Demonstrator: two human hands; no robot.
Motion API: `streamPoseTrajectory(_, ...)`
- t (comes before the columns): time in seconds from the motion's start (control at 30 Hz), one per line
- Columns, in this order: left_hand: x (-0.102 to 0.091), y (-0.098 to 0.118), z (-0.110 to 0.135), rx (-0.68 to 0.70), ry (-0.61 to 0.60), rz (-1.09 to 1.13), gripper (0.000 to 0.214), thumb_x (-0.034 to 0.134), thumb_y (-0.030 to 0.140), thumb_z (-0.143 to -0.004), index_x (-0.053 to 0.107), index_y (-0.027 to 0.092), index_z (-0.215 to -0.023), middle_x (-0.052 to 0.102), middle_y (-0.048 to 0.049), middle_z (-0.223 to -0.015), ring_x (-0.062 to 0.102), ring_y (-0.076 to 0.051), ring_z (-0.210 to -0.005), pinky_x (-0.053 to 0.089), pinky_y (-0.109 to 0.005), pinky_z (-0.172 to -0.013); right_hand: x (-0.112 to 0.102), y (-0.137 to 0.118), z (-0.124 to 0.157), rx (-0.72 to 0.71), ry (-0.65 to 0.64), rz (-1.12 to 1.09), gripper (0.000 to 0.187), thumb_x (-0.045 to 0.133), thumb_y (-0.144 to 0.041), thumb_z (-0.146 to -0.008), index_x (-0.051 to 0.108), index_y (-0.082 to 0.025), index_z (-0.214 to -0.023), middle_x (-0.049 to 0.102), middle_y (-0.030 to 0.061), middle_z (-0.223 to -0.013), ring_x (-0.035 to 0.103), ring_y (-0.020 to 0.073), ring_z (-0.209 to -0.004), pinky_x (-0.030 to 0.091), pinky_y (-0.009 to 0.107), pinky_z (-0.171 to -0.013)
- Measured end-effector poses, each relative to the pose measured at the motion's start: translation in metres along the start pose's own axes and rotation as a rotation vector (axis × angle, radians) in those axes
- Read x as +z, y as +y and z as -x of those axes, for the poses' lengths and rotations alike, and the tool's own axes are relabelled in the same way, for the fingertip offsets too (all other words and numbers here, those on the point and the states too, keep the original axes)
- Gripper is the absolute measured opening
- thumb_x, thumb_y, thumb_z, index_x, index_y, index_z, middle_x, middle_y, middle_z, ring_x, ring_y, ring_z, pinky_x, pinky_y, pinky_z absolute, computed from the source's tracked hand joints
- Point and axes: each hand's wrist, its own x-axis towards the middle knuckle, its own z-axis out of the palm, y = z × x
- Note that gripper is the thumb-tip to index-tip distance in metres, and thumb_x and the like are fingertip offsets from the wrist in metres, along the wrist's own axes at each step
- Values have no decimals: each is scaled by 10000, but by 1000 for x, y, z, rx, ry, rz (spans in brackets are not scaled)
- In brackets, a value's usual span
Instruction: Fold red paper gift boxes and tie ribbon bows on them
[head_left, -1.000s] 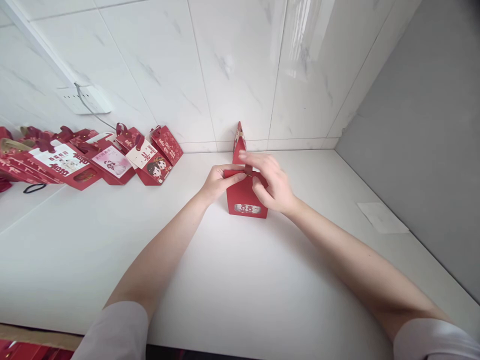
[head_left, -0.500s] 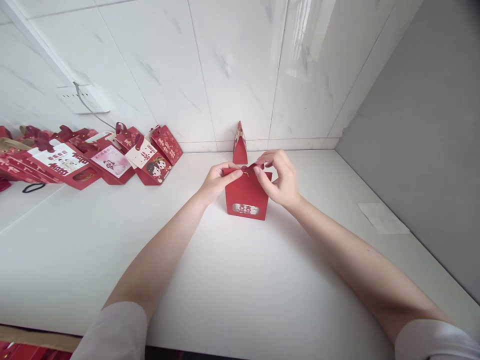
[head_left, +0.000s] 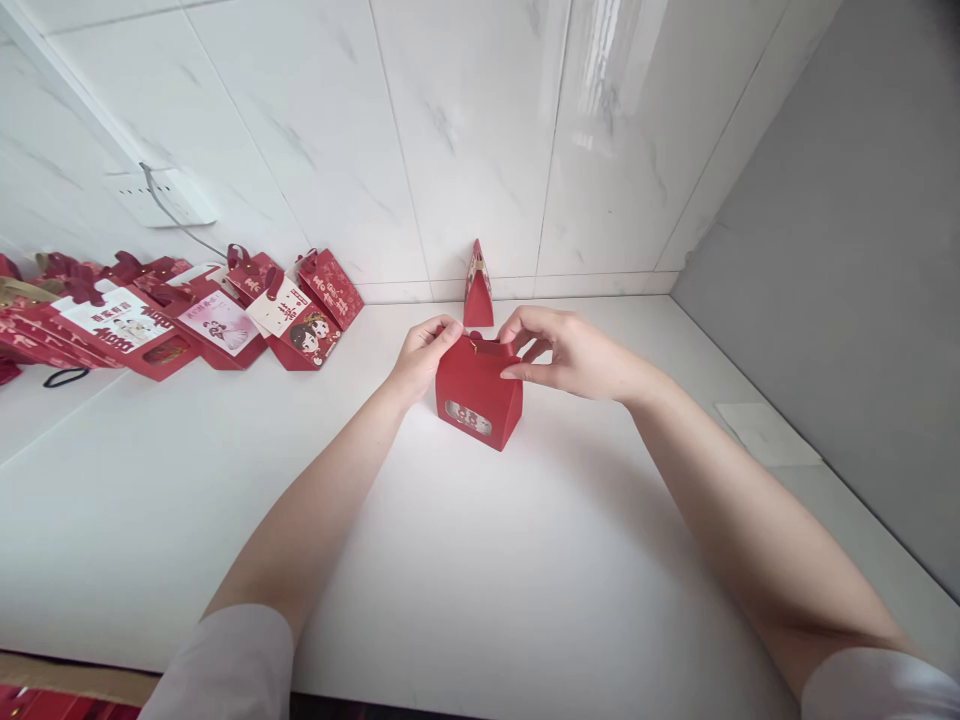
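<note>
A red paper gift box (head_left: 475, 385) stands upright on the white table, turned so that its right side panel shows. Its front has a small oval window with a printed pattern behind it, and a ribbon handle (head_left: 487, 347) lies at its top edge. With thumb and fingers, my left hand (head_left: 428, 355) pinches the top left corner of the box. At the top right corner, my right hand (head_left: 559, 350) has its thumb on the front and its curled fingers on the upper edge, gripping it.
Another red triangular box (head_left: 478, 290) stands behind, near the tiled wall. Several decorated red gift boxes (head_left: 225, 325) lean together at the left, below a wall socket (head_left: 161, 197) with a grey cable. A white paper sheet (head_left: 769, 434) lies at the right by a grey panel.
The gift box has turned and shifted slightly left, so its right side now shows. My right hand has moved from the ribbon at the top to the box's right corner.
</note>
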Motion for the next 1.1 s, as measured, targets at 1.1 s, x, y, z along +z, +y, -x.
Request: streamPoseTrajectory(1.1,3,6,4,-17,-90,-50,326,719,490,-758,721,165,-772,719,-54,-775,679,-187,-777,505,-270,-688,7,-13,-2,34,285,130,154,616,-271,-858,529,-227,-976,682,19,-870,667,179,-765,529,320,-709)
